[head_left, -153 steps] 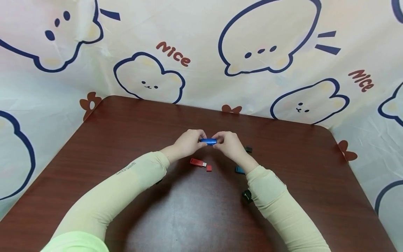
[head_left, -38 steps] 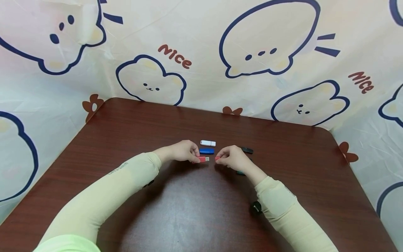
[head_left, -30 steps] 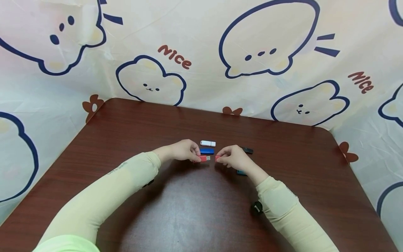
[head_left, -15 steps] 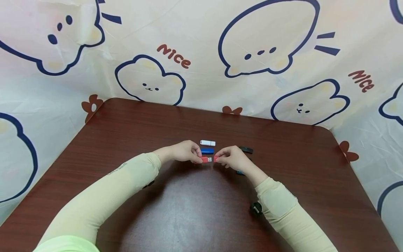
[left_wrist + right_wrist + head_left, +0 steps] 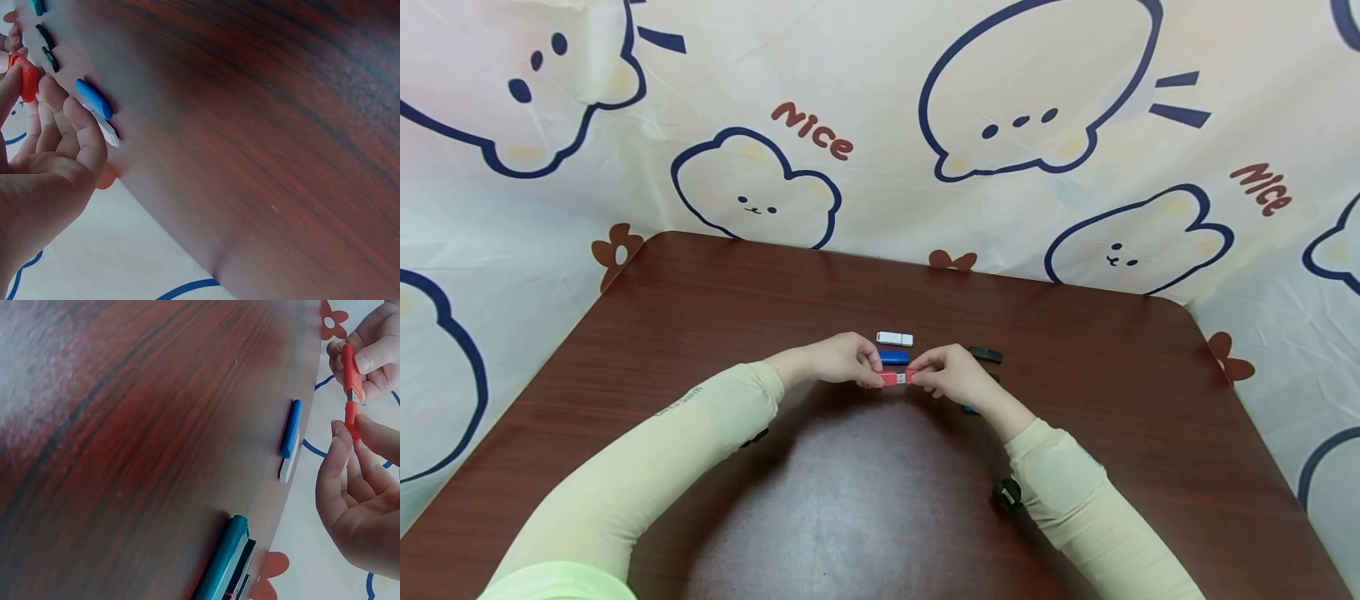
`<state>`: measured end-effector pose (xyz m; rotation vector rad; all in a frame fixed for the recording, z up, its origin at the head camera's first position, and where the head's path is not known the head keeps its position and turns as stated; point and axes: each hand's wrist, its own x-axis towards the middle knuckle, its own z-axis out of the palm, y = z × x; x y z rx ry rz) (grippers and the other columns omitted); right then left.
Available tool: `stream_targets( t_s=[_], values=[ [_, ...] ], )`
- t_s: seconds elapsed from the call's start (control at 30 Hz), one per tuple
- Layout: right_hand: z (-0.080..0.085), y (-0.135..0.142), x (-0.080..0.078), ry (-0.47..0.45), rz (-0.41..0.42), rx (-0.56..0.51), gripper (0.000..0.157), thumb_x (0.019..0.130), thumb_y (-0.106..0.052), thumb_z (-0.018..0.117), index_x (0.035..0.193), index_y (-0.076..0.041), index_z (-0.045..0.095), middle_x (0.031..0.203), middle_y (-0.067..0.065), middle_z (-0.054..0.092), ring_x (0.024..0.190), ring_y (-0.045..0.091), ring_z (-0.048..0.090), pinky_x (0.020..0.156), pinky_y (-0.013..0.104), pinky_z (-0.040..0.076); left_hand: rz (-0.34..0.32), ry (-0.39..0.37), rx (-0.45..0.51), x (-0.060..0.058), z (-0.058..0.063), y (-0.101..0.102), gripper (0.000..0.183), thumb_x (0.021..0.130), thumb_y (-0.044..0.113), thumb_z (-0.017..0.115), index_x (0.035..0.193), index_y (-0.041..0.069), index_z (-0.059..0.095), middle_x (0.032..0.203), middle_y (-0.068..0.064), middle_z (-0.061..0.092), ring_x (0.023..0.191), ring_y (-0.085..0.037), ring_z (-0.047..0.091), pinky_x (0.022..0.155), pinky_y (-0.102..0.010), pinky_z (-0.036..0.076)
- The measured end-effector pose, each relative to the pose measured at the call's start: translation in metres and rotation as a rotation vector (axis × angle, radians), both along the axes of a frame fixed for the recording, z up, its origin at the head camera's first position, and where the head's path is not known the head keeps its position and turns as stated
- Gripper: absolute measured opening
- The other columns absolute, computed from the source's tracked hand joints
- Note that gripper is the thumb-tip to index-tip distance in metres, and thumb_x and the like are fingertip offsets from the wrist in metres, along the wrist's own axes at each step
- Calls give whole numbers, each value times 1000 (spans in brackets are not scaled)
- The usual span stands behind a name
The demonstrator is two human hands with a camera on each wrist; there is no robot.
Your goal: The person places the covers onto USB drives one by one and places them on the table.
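My left hand [image 5: 842, 358] pinches a red USB stick [image 5: 890, 379] between thumb and fingers, its metal plug pointing right. Facing it, my right hand [image 5: 958, 375] pinches the matching red cap [image 5: 912, 377] with thumb and fingertips. In the right wrist view, the cap [image 5: 352, 419] sits at the end of the plug in line with the stick [image 5: 351, 372], and a short piece of metal shows between them. Both pieces are held above the table. Just beyond the hands lie a blue USB stick [image 5: 893, 357] and a white USB stick [image 5: 895, 339], side by side.
On the brown table [image 5: 835, 492], a black stick [image 5: 986, 354] lies behind my right hand. A teal stick [image 5: 225, 556] lies near my right wrist, partly hidden in the head view, with another dark piece beside it. A printed curtain [image 5: 880, 167] borders the table.
Earlier both hands held the blue stick while the red stick and cap lay apart on the table. The blue one now lies down. Over the last second the red plug and cap came together.
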<state>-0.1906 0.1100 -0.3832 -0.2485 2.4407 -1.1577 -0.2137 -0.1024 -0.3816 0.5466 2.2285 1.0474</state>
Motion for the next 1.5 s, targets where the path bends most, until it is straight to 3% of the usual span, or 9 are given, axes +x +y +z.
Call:
stream_targets(
  t_s=[0.6, 1.13, 1.5],
  values=[
    [-1, -3, 2, -12, -6, -58, 16, 87, -9, 64, 98, 2, 65, 87, 20, 67, 71, 23, 63, 66, 33, 55, -9, 34, 40, 2, -2, 4, 15, 84, 13, 68, 89, -1, 64, 68, 1, 62, 63, -7, 52, 61, -20, 41],
    [0, -4, 2, -40, -75, -118, 14, 86, -7, 65, 94, 3, 67, 81, 21, 67, 72, 25, 66, 71, 36, 56, 93, 18, 83, 5, -1, 8, 16, 83, 11, 69, 89, -4, 68, 68, -1, 63, 61, -7, 54, 63, -24, 47],
    [1, -7, 5, -23, -87, -143, 14, 85, -4, 65, 94, 7, 66, 84, 25, 68, 68, 21, 65, 71, 35, 56, 138, 23, 46, 5, 1, 11, 15, 81, 12, 72, 87, -2, 70, 66, -1, 64, 61, -10, 55, 63, -26, 48]
  ],
)
